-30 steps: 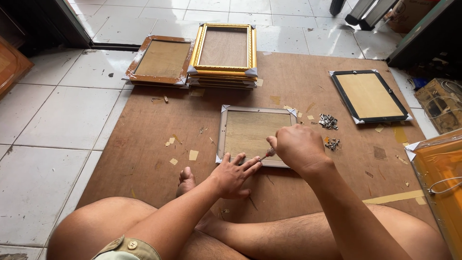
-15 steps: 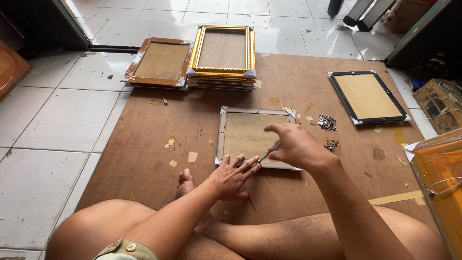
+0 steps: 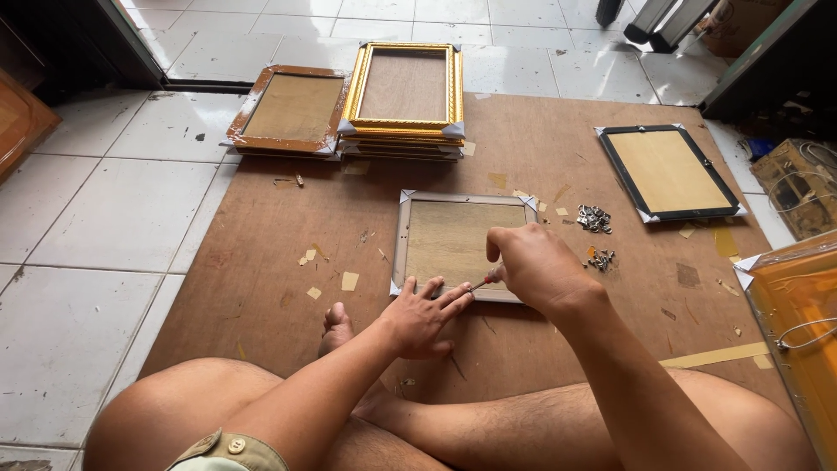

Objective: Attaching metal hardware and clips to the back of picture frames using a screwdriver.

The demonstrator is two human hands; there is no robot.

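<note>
The left hand [image 3: 418,316] lies flat with fingers spread, pressing on the near edge of a silver picture frame [image 3: 462,244]. The right hand [image 3: 539,266] is closed around a small screwdriver [image 3: 485,281], whose red handle barely shows; its tip is hidden between the two hands, so what it touches cannot be made out. The frame lies face down, tan backing board up, with pale corner protectors. It rests in the middle of a brown board [image 3: 261,262] spread over the white tiled floor [image 3: 87,227]. Just right of the frame lie two small heaps of metal fittings [image 3: 595,218], too small to tell apart. Farther right is a black frame [image 3: 668,171]. Beyond, a stack of gold frames [image 3: 404,96] sits beside a brown wooden frame [image 3: 290,109]. An orange-tinted object [image 3: 798,323] is cut off at the right edge.
</note>
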